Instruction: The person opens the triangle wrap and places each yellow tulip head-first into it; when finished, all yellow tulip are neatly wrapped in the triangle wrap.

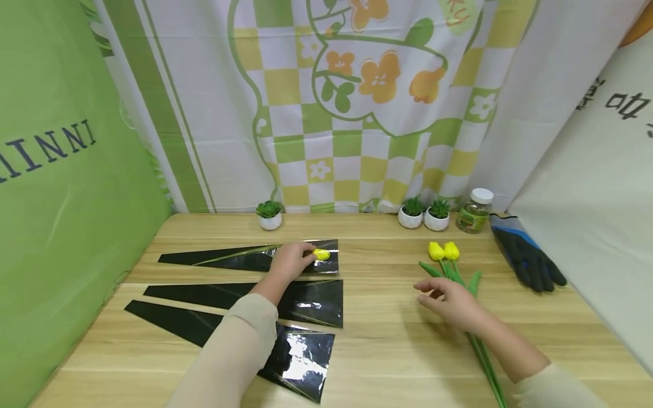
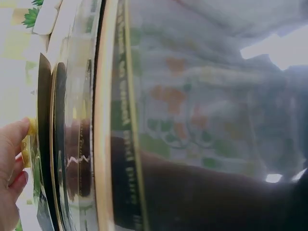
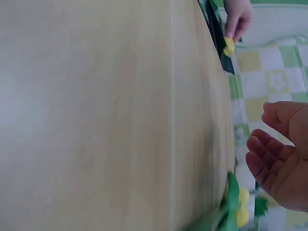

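Note:
My left hand (image 1: 292,262) pinches a yellow tulip (image 1: 321,254) by its bloom, over the wide end of the farthest black wrapping sleeve (image 1: 245,259). In the left wrist view the fingertips meet the yellow bloom at the left edge; its stem cannot be made out. Two more tapered black sleeves lie nearer, a middle one (image 1: 316,303) and a front one (image 1: 306,362), partly under the left forearm. My right hand (image 1: 451,303) hovers above the table with fingers loosely bent and nothing in them. Beneath it lie yellow tulips (image 1: 444,251) with long green stems.
Along the back edge stand a potted succulent (image 1: 270,215) on the left, two more (image 1: 423,214) on the right, and a white-lidded jar (image 1: 474,211). A black and blue work glove (image 1: 525,254) lies at the right. A patterned curtain (image 1: 347,153) hangs behind the table.

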Tool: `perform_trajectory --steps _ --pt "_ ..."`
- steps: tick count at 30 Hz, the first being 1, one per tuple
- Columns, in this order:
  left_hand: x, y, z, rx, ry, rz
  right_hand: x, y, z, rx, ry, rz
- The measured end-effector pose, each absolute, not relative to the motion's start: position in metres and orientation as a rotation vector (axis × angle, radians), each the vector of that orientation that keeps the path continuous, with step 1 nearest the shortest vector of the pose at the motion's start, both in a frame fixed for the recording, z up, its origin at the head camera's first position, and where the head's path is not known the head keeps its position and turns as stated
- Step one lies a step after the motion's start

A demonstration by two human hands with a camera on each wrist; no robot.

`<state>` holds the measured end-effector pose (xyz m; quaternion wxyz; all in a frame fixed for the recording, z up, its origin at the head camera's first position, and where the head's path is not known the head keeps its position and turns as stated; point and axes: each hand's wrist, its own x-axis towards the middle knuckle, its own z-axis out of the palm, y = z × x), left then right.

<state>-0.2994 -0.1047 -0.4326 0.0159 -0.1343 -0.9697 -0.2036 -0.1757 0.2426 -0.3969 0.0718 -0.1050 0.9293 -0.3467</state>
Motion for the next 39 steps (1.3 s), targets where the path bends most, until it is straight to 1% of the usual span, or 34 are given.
perform_trajectory --steps 9,17,24,32,39 --pt "-0.309 -0.104 -0.43 -0.388 -3.013 -0.631 -0.139 0.29 -0.401 -0.127 2.83 -0.981" --pt "-0.319 -0.103 -0.432 -0.409 -2.967 -0.595 -0.12 0.313 -0.413 -0.04 2.806 -0.962" --pt "-0.325 -0.103 -0.432 -0.377 -2.984 -0.523 -0.111 0.32 -0.416 -0.021 2.843 -0.925" --pt "-0.327 -0.104 -0.436 -0.288 -2.962 -0.535 -0.111 0.316 -0.422 -0.009 2.893 -0.864" --pt "-0.326 -0.104 -0.437 -0.343 -2.916 -0.574 -0.111 0.311 -0.422 0.016 2.931 -0.822"
